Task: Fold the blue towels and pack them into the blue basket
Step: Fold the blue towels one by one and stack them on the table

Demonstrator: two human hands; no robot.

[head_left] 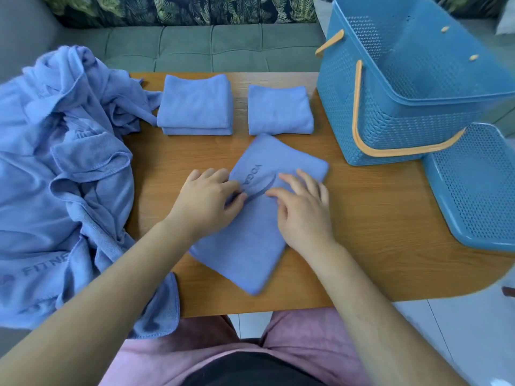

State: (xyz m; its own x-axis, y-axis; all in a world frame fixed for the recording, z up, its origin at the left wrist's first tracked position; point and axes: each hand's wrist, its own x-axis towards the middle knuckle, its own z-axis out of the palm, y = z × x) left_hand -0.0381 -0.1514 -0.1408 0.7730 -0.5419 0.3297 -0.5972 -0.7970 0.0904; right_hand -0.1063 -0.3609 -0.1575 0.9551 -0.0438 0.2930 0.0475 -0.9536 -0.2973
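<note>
A half-folded blue towel [250,246] printed "YOGA" lies slantwise in the middle of the wooden table [376,218]. My left hand [207,203] pinches its left edge between thumb and fingers. My right hand [302,210] presses on its middle with fingers spread and slightly bent. Two folded blue towels sit behind it: a thicker stack [195,105] on the left and a single one [280,110] on the right. A heap of unfolded blue towels [61,168] covers the table's left side. The blue basket [412,87] with orange handles stands empty at the back right.
The basket's perforated blue lid [473,188] lies on the table's right end, in front of the basket. A green sofa [211,47] runs behind the table. My lap in pink cloth [292,335] is below the front edge.
</note>
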